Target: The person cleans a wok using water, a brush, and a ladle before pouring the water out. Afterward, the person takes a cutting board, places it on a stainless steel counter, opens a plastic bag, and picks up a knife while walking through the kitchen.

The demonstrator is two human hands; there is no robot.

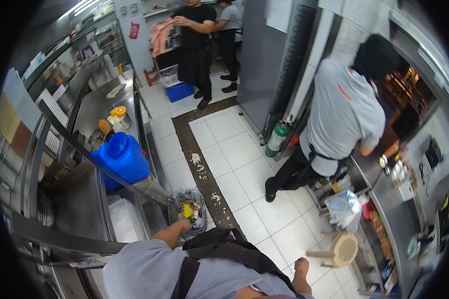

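My left hand (184, 225) reaches over the near rim of a bin (171, 215) lined with a clear plastic bag. Mixed scraps fill the bin, with green bits, white pieces and a bright yellow item (187, 210) on top. That yellow item lies just beyond my left fingers; whether they touch or grip anything is too small to make out. My right hand (301, 265) hangs low at my side, fingers curled in, with nothing visible in it. The nearest thing to it is a beige round stool (343, 250) on the tiled floor.
To the left, a blue plastic jug (122, 158) stands on a steel counter (92, 112) under metal shelving. A person in grey (345, 109) works at the right-hand counter, near a green fire extinguisher (278, 137). Two people (197, 37) stand at the back by a blue container (179, 91).
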